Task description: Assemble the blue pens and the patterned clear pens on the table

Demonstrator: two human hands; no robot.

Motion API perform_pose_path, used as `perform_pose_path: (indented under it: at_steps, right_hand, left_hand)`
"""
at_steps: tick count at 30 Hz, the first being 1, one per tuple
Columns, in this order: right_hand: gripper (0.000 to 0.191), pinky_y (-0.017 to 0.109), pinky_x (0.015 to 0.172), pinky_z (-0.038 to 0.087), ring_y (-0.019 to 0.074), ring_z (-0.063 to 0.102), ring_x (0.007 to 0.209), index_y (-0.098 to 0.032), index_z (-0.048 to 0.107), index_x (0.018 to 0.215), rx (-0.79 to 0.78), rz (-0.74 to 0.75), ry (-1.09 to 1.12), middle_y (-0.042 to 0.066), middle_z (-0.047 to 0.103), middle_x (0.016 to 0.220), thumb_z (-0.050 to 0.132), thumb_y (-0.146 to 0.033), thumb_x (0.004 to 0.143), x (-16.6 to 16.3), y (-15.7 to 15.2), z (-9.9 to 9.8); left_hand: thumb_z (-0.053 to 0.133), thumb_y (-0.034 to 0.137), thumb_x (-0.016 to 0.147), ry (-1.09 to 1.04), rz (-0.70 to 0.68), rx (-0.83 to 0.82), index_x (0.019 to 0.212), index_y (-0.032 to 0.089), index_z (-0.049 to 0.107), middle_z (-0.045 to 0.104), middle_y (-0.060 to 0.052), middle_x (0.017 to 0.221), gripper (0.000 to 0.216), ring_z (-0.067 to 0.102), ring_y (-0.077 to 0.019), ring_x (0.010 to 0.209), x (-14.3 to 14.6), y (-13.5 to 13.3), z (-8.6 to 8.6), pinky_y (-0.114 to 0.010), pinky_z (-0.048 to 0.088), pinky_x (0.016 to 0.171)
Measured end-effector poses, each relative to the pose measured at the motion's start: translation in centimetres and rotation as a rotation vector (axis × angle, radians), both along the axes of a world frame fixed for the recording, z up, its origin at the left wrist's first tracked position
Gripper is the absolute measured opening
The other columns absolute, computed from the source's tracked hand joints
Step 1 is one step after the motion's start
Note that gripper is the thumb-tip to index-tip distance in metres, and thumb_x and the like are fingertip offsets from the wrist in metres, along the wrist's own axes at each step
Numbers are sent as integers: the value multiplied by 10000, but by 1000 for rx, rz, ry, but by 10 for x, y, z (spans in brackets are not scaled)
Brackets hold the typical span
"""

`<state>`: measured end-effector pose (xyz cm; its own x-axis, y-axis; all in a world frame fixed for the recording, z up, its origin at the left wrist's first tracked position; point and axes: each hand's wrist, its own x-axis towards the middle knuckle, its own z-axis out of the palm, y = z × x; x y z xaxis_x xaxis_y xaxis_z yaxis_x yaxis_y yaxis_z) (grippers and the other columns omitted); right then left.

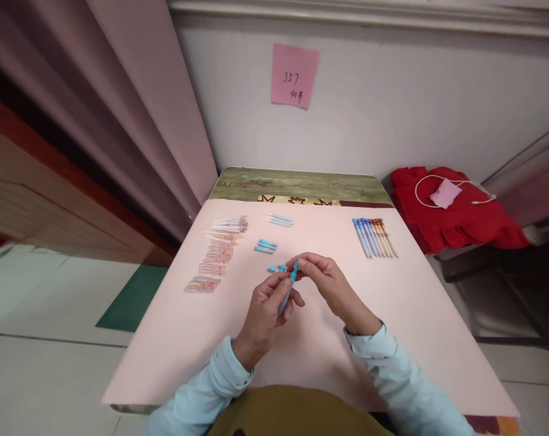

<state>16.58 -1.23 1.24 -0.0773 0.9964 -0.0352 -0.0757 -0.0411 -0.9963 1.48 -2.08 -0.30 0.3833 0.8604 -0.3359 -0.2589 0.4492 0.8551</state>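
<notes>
My left hand (pixel 264 310) is closed around a light blue pen (pixel 283 303), which it holds tilted above the table. At the pen's upper end, my right hand (pixel 332 284) pinches a small bright blue topper (pixel 295 266). The topper meets the pen's end; whether it is fixed there I cannot tell. Just beyond my fingers lie a few small blue toppers (pixel 271 269), partly hidden by the hand. Farther back are several short blue pen parts (pixel 266 246) and several thin pale blue sticks (pixel 281 220), possibly refills.
Several blue and brown pens (pixel 374 238) lie in a row at the right. On the left are clear pen tubes (pixel 210 267) and a bundle of thin white sticks (pixel 229 225). A pink sheet (pixel 392 357) covers the table. Red cloth (pixel 474 224) with a white cable sits right.
</notes>
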Motion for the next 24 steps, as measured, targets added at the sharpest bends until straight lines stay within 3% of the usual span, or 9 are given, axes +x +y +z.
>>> perform_pose_path:
  at_steps: [5, 8, 10, 13, 18, 22, 24]
  right_hand:
    - [445, 305, 731, 534, 165, 641, 797, -192, 654, 1147, -2, -150, 8, 66, 686, 917, 518, -540, 905, 9, -1, 2]
    - [344, 239, 550, 478, 148, 605, 660, -183, 673, 921, -21, -260, -134, 46, 669, 777, 620, -514, 841, 12, -10, -11]
    - [285, 228, 487, 420, 126, 548, 549, -182, 660, 802, -59, -229, -252, 17, 634, 660, 678, -466, 802, 9, -19, -24]
    - [220, 231, 491, 403, 116, 532, 527, -189, 665, 796, -56, -219, -355, 17, 662, 703, 703, -405, 781, -3, -31, -40]
    - [110, 234, 524, 418, 120, 547, 539, -195, 668, 796, 20, -307, -431, 9, 667, 699, 659, -304, 799, -15, -36, -50]
    - [113, 228, 527, 426, 126, 560, 562, -193, 663, 791, 52, -361, -417, 11, 662, 692, 643, -303, 809, -14, -35, -54]
    - [130, 226, 539, 438, 128, 570, 573, -191, 651, 763, 73, -391, -417, 15, 664, 697, 626, -306, 820, -10, -36, -55]
  left_hand:
    - [630, 446, 837, -112, 55, 60, 967, 143, 644, 650, -45, 707, 330, 428, -68, 472, 7, 6, -3, -201, 246, 411]
    - [641, 373, 841, -219, 158, 74, 979, 154, 630, 662, -53, 808, 259, 509, -89, 584, 13, 15, -9, -213, 376, 511]
    - [657, 325, 834, -267, 214, 77, 996, 165, 617, 664, -52, 875, 231, 554, -102, 680, 17, 21, -14, -235, 450, 644]
    - [660, 302, 836, -283, 253, 70, 999, 176, 610, 661, -46, 933, 212, 580, -110, 779, 23, 26, -19, -262, 471, 791]
    - [668, 312, 834, -285, 242, 56, 998, 195, 608, 659, -31, 958, 209, 589, -111, 818, 32, 25, -22, -256, 479, 810]
    - [675, 326, 830, -260, 219, 56, 1004, 199, 612, 669, -30, 955, 225, 606, -111, 800, 39, 25, -23, -263, 491, 806]
    - [666, 353, 836, -223, 183, 81, 1047, 204, 613, 675, -54, 1037, 264, 632, -140, 890, 42, 27, -23, -299, 489, 869]
